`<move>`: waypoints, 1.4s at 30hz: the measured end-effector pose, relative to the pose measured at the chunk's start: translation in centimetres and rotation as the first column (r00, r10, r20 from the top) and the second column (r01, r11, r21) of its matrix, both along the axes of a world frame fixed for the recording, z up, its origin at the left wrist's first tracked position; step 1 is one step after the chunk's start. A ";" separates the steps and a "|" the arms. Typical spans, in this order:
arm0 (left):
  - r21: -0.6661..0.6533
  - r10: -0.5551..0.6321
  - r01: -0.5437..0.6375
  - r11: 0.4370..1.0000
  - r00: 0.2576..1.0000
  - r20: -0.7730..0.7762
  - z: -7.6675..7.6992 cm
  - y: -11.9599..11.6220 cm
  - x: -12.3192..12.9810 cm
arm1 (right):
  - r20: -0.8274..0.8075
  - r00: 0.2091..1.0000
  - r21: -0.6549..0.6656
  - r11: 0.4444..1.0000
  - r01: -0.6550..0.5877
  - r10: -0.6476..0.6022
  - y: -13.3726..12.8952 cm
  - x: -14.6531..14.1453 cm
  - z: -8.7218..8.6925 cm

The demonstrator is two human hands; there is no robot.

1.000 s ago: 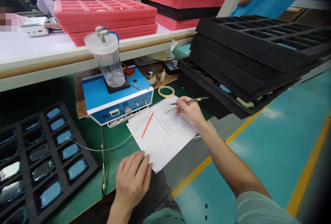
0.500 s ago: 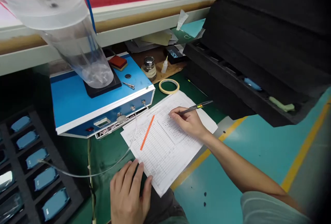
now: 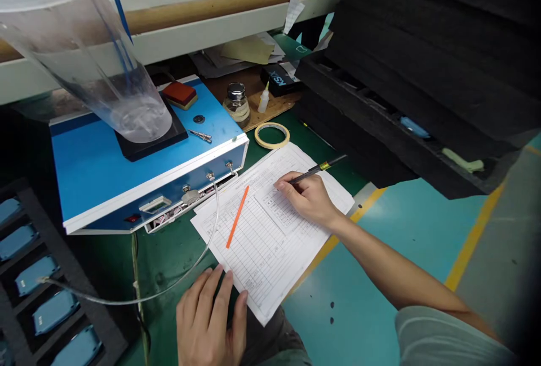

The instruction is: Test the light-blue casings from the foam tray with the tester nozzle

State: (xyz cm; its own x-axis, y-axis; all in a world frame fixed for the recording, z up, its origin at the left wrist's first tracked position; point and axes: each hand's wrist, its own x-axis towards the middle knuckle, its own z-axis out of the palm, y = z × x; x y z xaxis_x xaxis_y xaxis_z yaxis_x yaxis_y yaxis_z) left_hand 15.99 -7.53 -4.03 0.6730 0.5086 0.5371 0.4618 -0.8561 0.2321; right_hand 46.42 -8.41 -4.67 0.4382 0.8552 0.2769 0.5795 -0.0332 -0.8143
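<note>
My right hand (image 3: 310, 199) is closed around a dark pen (image 3: 315, 171) with a yellow band, its tip hidden behind the fingers over the upper part of a printed form (image 3: 257, 242). The form lies on the green table as the top of several sheets. An orange strip (image 3: 237, 216) rests on its left half. My left hand (image 3: 211, 315) lies flat by the form's lower left edge, fingers spread and holding nothing. Left of it, a thin clear tube (image 3: 169, 286) curves from the blue machine to a blue piece in the foam tray.
The blue machine (image 3: 97, 151) bears a clear plastic container (image 3: 114, 78) and a red-brown block (image 3: 180, 94). Behind the papers are a tape roll (image 3: 273, 136), a glass jar (image 3: 236, 105) and a small bottle (image 3: 264, 98). Black foam trays (image 3: 406, 106) overhang the right; another foam tray (image 3: 63, 264) sits left.
The view has shifted a little, so the machine and left tray appear further left. My right hand still grips the pen at nearly the same spot; my left hand has hardly moved.
</note>
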 end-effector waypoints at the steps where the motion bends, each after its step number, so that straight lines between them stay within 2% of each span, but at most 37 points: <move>1: -0.001 0.006 -0.006 1.000 1.000 0.003 0.1 0.0 0.0 | -0.007 1.000 -0.010 1.000 0.000 0.000 0.0 0.0 0.0; 9: 0.004 0.006 -0.006 1.000 1.000 0.001 0.5 -0.1 0.3 | -0.034 0.999 -0.025 1.000 -0.007 0.007 0.0 0.0 0.5; 31: 0.067 -0.009 0.012 0.998 0.999 -0.047 0.3 0.2 0.5 | -0.075 0.996 -0.012 0.998 -0.055 0.054 0.3 0.4 0.4; 42: 0.068 -0.006 0.010 0.998 0.998 -0.061 0.7 0.0 0.8 | -0.069 0.997 -0.017 0.999 -0.037 0.036 0.2 0.4 0.4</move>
State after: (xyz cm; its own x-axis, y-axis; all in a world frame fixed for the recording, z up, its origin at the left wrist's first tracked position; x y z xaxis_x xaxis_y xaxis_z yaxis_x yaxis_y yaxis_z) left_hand 16.79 -7.50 -3.31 0.7093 0.4671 0.5280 0.4667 -0.8725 0.1449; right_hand 46.85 -8.18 -4.29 0.4241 0.8755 0.2317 0.5231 -0.0280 -0.8518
